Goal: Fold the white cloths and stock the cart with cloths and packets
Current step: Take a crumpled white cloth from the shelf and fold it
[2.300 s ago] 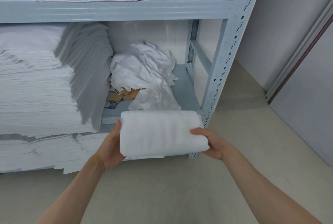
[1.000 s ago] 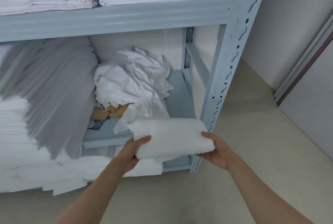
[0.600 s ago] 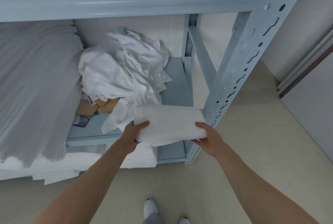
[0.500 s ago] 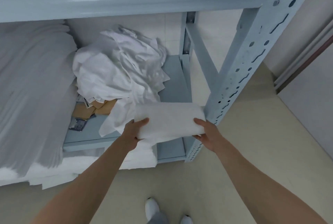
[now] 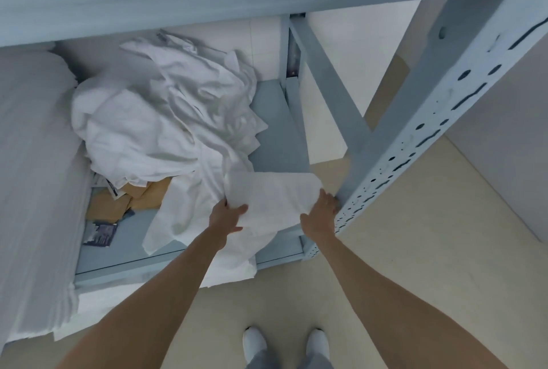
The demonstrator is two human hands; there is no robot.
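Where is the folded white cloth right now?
The folded white cloth is at centre frame, held between both hands over the shelf's front right corner, just right of the crumpled cloth pile.

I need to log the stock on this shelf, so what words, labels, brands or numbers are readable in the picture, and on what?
No text can be read anywhere.
Dark blue packet on the shelf: pale print, too blurred to read.
Printed paper under the crumpled cloths: dark marks, illegible.
Brown packets: no print visible.
Folded cloth and upright post: no lettering, only punched holes.
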